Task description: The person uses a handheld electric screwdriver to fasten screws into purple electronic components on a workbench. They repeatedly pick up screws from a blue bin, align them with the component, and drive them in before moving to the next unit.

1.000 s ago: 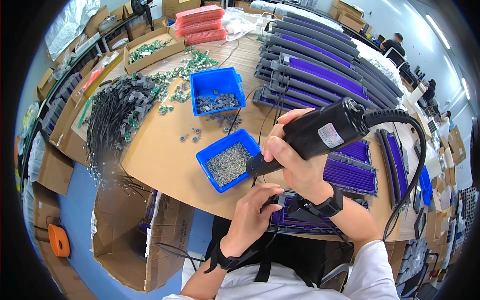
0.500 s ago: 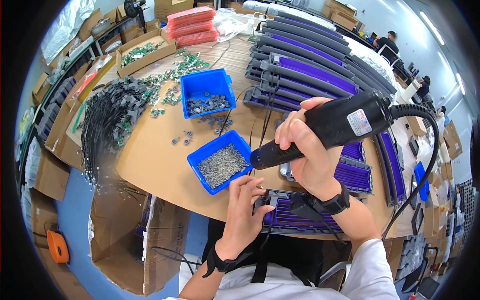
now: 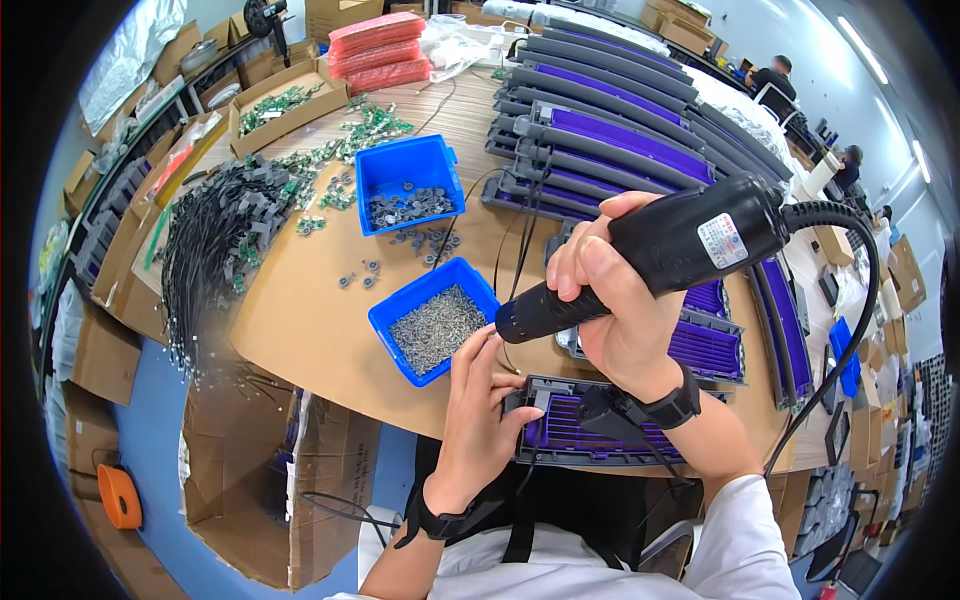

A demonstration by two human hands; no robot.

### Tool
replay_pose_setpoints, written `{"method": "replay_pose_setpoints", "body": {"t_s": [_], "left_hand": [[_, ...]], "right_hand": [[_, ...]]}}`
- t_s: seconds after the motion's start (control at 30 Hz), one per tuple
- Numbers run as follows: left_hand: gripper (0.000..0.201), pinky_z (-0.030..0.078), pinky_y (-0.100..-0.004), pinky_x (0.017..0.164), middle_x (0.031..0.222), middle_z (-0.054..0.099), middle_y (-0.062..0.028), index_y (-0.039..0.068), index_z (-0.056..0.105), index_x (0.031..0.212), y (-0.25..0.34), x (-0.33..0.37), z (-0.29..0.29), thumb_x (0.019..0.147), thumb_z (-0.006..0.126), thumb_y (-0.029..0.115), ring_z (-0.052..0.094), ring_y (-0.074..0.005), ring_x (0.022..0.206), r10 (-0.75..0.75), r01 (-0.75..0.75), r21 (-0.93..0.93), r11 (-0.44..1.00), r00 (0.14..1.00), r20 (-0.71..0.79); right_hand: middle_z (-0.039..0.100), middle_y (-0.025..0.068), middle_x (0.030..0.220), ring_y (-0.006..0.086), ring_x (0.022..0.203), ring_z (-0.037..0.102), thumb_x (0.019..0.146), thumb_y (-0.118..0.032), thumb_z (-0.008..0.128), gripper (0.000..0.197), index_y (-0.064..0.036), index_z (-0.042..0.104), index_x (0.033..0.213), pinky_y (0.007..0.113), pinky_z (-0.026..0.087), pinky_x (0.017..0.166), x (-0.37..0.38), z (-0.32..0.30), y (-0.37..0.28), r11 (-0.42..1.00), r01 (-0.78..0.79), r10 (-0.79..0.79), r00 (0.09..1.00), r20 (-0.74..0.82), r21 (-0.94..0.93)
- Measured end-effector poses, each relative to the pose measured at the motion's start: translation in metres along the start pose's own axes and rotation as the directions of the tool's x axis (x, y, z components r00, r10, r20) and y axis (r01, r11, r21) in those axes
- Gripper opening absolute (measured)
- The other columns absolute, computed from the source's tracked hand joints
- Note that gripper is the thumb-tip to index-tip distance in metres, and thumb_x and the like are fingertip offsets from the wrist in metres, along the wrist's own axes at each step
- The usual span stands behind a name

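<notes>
My right hand (image 3: 622,285) is wrapped around a black electric screwdriver (image 3: 690,235), its nose pointing down and left. Beside that nose, the index fingertip of my left hand (image 3: 478,405) reaches up; whether a screw sits there is hidden. The left thumb rests on the end of a grey housing with purple slats (image 3: 575,425), apart from the index finger. This housing lies at the table's near edge, partly behind my right wrist. Just beyond my left hand stands a blue bin of small screws (image 3: 437,330). Another blue bin (image 3: 410,165) behind it holds small grey parts.
Long grey-and-purple housings (image 3: 610,140) are stacked at the back right. Black cables with connectors (image 3: 215,230) lie left, near green circuit boards (image 3: 370,130). Pink packs (image 3: 378,55) stand behind. A cardboard box (image 3: 250,490) sits below the left edge. The screwdriver's cord (image 3: 868,300) curves down right.
My left index finger has risen from beside the housing to the screwdriver's nose. The left thumb remains on the housing, and my right hand holds the screwdriver almost unmoved.
</notes>
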State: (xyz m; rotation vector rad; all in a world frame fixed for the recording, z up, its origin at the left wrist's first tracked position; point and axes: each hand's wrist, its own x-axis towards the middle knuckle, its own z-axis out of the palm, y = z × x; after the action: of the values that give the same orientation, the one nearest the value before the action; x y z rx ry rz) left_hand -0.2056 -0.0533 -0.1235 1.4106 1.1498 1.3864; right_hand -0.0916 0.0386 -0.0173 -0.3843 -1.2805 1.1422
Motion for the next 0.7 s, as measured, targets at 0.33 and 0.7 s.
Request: {"method": "replay_pose_setpoints", "body": {"t_s": [0.33,0.7], "left_hand": [[0.092,0.056,-0.0294,0.091,0.146,0.027,-0.0105,0.001,0.031,0.146,-0.0058,-0.0012,0.0012,0.067,0.076,-0.017,0.061,-0.0198,0.104,0.025,-0.025,0.006,1.0,0.999,-0.022],[0.093,0.056,-0.0294,0.087,0.154,0.02,-0.014,-0.001,0.026,0.146,-0.0036,0.0012,0.0012,0.068,0.073,-0.02,0.06,-0.0212,0.103,-0.002,0.002,-0.001,1.0,1.0,-0.013]], "right_hand": [[0.053,0.0054,0.069,0.0162,0.061,0.056,0.087,-0.001,0.057,0.03,-0.0028,0.046,0.115,0.036,0.048,0.064,0.0002,0.0003,-0.0034,1.0,0.006,-0.006,1.0,0.01,0.009],[0.054,0.0056,0.069,0.0161,0.062,0.056,0.088,-0.002,0.058,0.031,-0.0029,0.045,0.116,0.035,0.048,0.065,0.0005,0.0016,0.0008,1.0,0.019,-0.019,1.0,0.008,0.015]]}}
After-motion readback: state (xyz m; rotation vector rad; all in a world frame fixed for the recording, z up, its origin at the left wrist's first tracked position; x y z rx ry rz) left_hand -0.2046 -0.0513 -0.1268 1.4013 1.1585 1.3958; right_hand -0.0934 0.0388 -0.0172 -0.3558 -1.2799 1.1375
